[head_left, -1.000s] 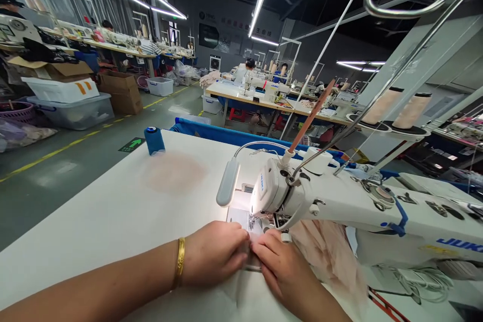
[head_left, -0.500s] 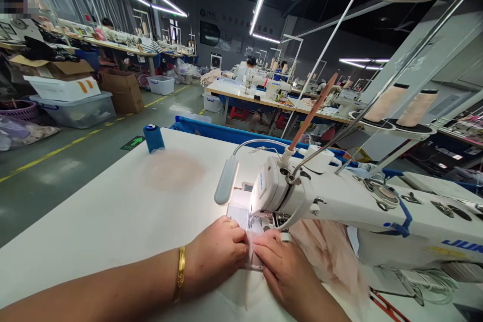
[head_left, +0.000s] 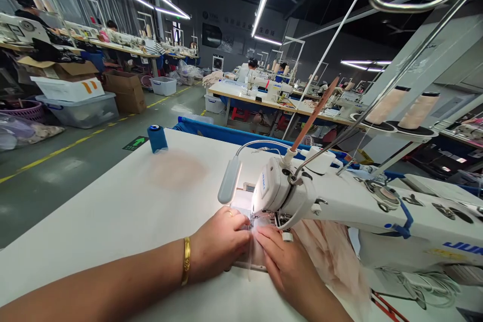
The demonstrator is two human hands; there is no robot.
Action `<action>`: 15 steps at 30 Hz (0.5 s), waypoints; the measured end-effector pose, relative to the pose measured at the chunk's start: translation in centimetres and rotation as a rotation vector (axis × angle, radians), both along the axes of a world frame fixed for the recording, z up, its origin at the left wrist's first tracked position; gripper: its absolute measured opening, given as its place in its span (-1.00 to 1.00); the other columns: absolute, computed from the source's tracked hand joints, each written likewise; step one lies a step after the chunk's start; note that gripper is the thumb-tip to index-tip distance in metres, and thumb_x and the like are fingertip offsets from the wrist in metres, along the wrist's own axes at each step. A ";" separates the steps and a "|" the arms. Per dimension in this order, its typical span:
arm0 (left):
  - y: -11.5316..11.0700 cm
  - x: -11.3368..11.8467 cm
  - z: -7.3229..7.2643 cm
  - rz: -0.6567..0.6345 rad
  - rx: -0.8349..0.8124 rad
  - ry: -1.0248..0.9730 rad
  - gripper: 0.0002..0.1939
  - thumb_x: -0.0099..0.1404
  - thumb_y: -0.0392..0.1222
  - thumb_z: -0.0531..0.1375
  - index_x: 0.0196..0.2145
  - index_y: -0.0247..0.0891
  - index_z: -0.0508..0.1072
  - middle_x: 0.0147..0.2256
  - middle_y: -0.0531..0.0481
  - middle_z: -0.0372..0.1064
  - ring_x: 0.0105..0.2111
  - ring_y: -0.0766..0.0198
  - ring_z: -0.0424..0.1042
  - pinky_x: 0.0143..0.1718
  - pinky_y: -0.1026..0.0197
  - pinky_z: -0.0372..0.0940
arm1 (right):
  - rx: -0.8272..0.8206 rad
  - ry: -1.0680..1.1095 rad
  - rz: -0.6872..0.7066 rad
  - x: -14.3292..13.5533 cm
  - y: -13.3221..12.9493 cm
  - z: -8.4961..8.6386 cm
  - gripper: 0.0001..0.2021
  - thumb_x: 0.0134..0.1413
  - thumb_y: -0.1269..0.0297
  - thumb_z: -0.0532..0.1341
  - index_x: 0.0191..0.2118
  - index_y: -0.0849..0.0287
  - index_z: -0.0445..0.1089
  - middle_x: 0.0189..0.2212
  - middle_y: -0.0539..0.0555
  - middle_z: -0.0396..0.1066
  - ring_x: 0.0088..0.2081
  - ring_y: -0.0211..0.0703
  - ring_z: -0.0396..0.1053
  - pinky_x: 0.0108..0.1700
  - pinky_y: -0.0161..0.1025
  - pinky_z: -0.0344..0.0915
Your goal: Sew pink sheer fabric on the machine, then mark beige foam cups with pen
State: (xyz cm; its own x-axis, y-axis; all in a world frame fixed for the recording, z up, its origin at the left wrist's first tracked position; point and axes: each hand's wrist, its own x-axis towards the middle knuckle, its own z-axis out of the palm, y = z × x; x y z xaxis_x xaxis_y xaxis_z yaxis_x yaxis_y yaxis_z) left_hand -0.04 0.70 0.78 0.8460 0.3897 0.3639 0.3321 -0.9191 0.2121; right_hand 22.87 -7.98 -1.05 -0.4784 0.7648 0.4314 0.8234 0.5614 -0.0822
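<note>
A white sewing machine (head_left: 271, 186) has its lit needle area right in front of my hands. My left hand (head_left: 222, 239), with a ring and a gold bracelet, is closed with its fingertips pinching thin sheer fabric (head_left: 257, 251) just left of the presser foot. On the right side of the foot, my right hand (head_left: 289, 261) has its fingers together and pressed onto the same fabric; its thumb is mostly hidden. A narrow strand of the fabric hangs between both hands toward me. Bunched pale pink fabric (head_left: 332, 251) lies right of my right hand, under the machine arm.
On the white tabletop (head_left: 113, 216) stand a blue thread cone (head_left: 157, 139) and a blurry pinkish patch. A grey lamp (head_left: 229, 181) hangs left of the machine head. Two pale thread cones (head_left: 418, 110) sit at the right. Other sewing tables and people are farther back.
My left hand has moved slightly forward, closer to the presser foot, and the fabric between the hands has shifted. My right hand has barely moved. The camera view has tilted a little.
</note>
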 end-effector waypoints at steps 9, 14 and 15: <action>-1.4 -0.3 -0.2 -0.064 -0.002 -0.044 -0.89 0.38 -0.28 0.25 -0.34 -0.16 0.49 -0.29 0.03 0.50 -0.27 0.15 0.36 -0.12 0.06 0.23 | -0.119 0.063 0.075 -0.2 -0.8 0.8 -0.64 0.21 0.59 0.13 0.04 0.12 0.44 -0.09 0.15 0.58 -0.13 0.05 0.49 -0.16 -0.09 0.46; -1.3 -0.2 -0.4 -0.057 0.001 -0.058 -0.88 0.42 -0.25 0.23 -0.33 -0.16 0.49 -0.28 0.01 0.51 -0.26 0.15 0.39 -0.11 0.05 0.24 | -0.125 0.039 0.033 -0.1 -0.7 1.0 -0.63 0.23 0.55 0.14 0.05 0.03 0.45 -0.12 0.12 0.58 -0.13 0.04 0.50 -0.11 -0.09 0.44; -1.2 -0.2 -0.5 -0.057 -0.011 -0.060 -0.88 0.43 -0.24 0.23 -0.32 -0.16 0.49 -0.28 0.00 0.50 -0.26 0.15 0.40 -0.10 0.05 0.24 | -0.127 0.041 0.031 -0.1 -0.8 1.2 -0.65 0.26 0.53 0.14 0.04 0.03 0.46 -0.14 0.11 0.58 -0.14 0.04 0.50 -0.12 -0.09 0.44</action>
